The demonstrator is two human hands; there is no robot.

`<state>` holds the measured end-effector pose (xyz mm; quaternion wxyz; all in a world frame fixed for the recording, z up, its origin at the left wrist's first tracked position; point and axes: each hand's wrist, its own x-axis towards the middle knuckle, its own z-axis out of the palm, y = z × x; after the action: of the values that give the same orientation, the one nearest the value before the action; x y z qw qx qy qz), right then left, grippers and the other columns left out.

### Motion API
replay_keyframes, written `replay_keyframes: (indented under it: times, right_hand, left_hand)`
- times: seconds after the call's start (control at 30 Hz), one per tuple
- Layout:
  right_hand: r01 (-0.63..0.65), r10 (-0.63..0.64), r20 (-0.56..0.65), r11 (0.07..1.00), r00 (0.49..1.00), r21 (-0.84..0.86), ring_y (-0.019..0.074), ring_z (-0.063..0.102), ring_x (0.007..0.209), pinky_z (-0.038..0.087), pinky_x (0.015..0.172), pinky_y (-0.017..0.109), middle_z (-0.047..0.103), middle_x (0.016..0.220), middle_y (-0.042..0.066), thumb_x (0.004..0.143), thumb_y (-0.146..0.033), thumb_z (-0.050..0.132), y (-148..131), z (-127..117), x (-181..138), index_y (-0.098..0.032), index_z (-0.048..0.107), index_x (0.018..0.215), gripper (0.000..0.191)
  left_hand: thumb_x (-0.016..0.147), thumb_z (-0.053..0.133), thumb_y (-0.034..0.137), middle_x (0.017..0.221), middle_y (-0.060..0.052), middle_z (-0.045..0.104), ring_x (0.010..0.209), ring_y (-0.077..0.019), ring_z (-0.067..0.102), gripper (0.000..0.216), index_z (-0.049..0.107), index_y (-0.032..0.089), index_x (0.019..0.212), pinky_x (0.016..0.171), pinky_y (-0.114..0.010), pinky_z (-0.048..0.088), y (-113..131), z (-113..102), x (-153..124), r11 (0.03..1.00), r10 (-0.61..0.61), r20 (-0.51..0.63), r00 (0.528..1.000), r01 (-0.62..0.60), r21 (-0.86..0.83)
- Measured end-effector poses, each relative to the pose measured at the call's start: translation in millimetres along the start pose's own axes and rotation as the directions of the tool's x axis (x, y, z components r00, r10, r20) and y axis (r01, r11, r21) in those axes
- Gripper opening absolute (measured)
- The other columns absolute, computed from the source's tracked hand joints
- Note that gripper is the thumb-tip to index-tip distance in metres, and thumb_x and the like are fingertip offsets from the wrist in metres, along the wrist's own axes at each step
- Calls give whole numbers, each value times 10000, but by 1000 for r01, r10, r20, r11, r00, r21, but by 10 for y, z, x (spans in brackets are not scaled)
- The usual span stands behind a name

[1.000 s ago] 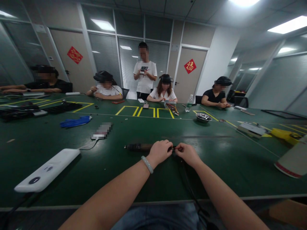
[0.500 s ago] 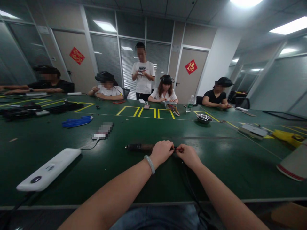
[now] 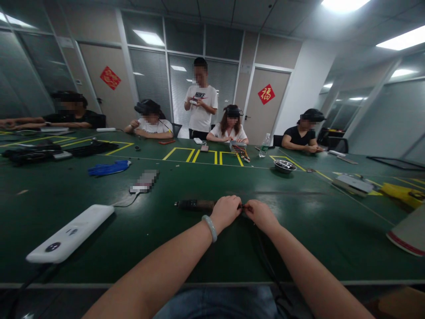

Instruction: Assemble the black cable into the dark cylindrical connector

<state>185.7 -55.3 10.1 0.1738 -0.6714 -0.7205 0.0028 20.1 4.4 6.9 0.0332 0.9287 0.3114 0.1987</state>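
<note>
Power tool (image 3: 195, 204), slim and straight like an electric screwdriver, sits just below the middle of the head view, lying level on or just over the green table (image 3: 199, 252); which of the two I cannot tell. Its body should be stiff, likely light enough for one hand, and, being rounded, perhaps apt to roll or turn in the fingers. The brown middle looks the best place to hold; the narrow tip calls for more care. A black cord (image 3: 265, 261), probably soft and bendy, runs from below the right hand (image 3: 260, 216) toward the bottom edge of the frame; any join to the tool is hidden.

As for looks, a small shiny tip points left, then comes a black banded stretch, then duller brown up to the left hand (image 3: 227, 212), which is closed around the tool's right-hand portion and covers it. The right hand's thumb and finger are pinched on a small dark piece (image 3: 243, 206) beside that hand, too small to make out.
</note>
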Motion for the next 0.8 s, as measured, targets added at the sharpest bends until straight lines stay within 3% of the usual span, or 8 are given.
replay_keyframes:
  times: [0.43, 0.6, 0.7, 0.8]
  right_hand:
    - [167, -165, 29, 955, 986, -246, 155, 606, 832, 431, 791, 267, 633, 985, 43, 913, -214, 439, -17, -59, -16, -229, 678, 942, 242]
    - [240, -243, 12, 949, 970, -206, 222, 536, 1138, 399, 961, 340, 563, 1274, 92, 884, -147, 447, 12, -3, 33, -197, 651, 983, 232]
    - [193, -185, 59, 961, 981, -198, 216, 592, 1057, 427, 906, 322, 640, 1137, 110, 892, -137, 432, 45, 59, 84, -179, 603, 1061, 244]
    - [185, -172, 78, 960, 982, -212, 198, 631, 880, 440, 794, 291, 671, 925, 80, 921, -178, 412, 76, 98, 122, -179, 591, 982, 189]
  left_hand:
    - [873, 552, 283, 971, -44, 609, 918, -203, 587, 114, 554, 193, 941, 802, -334, 459, -40, 45, -26, 999, 20, -30, 999, -18, 43]
    - [880, 534, 259, 1033, -55, 622, 968, -206, 592, 159, 547, 187, 1022, 857, -349, 459, -17, 8, -37, 999, 34, -11, 999, -34, 14]
    - [864, 555, 230, 1186, -71, 592, 1128, -214, 536, 324, 498, 195, 1181, 974, -370, 408, -2, -79, -119, 997, 72, -29, 997, -72, -11]
    - [856, 568, 219, 1349, -64, 496, 1296, -209, 395, 460, 433, 218, 1296, 1085, -375, 308, -18, -231, -275, 983, 178, -65, 982, -180, -21]
